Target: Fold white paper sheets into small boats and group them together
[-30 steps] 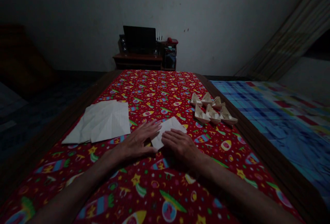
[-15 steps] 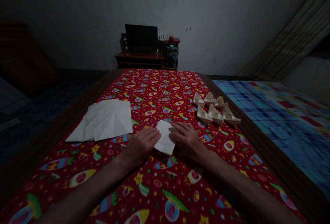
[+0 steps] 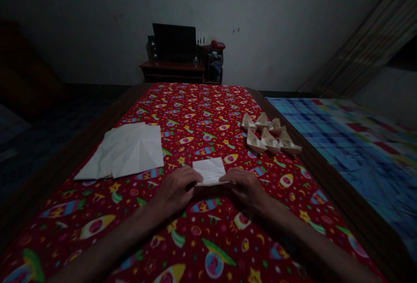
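Note:
A small folded sheet of white paper (image 3: 210, 169) lies between my hands above the red patterned cloth, its near edge turned up in a narrow strip. My left hand (image 3: 180, 185) pinches the paper's near left corner between thumb and fingers. On the other side, my right hand (image 3: 245, 183) grips the near right corner the same way. To the left lies a fanned stack of white paper sheets (image 3: 130, 148). Several folded paper boats (image 3: 269, 139) stand in two rows beyond my right hand.
The red cloth (image 3: 195, 120) covers the table, whose dark wooden edge (image 3: 317, 189) runs along the right. A blue checked bed cover (image 3: 322, 135) lies beyond it. At the far wall stands a desk (image 3: 172, 67) with a black monitor (image 3: 175, 42), speakers and a red telephone (image 3: 217, 44).
The paper has turned from a slanted position to square with me, and its near edge is now lifted. Both hands have shifted to its near corners. The view has tilted slightly.

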Tool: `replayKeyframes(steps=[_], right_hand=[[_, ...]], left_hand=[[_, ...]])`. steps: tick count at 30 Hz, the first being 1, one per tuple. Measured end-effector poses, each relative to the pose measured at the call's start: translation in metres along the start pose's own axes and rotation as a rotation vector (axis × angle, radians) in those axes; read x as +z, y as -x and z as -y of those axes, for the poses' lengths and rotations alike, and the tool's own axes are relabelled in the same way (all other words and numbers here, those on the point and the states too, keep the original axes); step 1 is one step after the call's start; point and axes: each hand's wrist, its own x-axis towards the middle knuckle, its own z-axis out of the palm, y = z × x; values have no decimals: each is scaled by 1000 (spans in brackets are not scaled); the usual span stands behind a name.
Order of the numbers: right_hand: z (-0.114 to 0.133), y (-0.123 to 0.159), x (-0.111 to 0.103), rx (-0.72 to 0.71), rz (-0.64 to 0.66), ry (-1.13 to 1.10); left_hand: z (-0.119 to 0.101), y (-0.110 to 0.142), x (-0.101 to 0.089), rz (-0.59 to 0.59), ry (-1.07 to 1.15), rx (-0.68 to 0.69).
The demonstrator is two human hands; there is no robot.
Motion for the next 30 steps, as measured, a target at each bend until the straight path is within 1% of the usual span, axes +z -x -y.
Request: replayKeyframes(steps=[3, 5, 6, 8, 11, 14, 18, 21, 23, 24, 27, 30], right_hand=[[2, -5, -1, 241, -14, -76], [2, -9, 0, 376, -29, -100], [1, -11, 1, 423, -33, -99], [1, -15, 2, 473, -32, -46], [2, -22, 4, 460, -3, 137], [3, -27, 5, 429, 21, 294], [1, -28, 8, 408, 54, 398], [-2, -27, 10, 393, 61, 434], [-4, -26, 11, 386, 67, 445], [-5, -26, 12, 382, 66, 448], [-6, -26, 13, 370, 55, 451], [-6, -26, 13, 360, 49, 449]], left_hand=[[6, 0, 1, -29, 22, -103], [6, -1, 2, -35, 9, -155], [6, -1, 2, -42, -6, -177], [4, -3, 3, -65, -50, -219], [2, -5, 4, -99, -138, -276], [3, -5, 6, -107, -230, -273], [5, -5, 8, -108, -348, -256], [2, -5, 9, -130, -380, -247], [-2, -6, 10, -125, -390, -162], [-4, -7, 11, -99, -397, -100], [-12, -7, 16, 27, -413, 59], [-18, -6, 20, 89, -409, 105]])
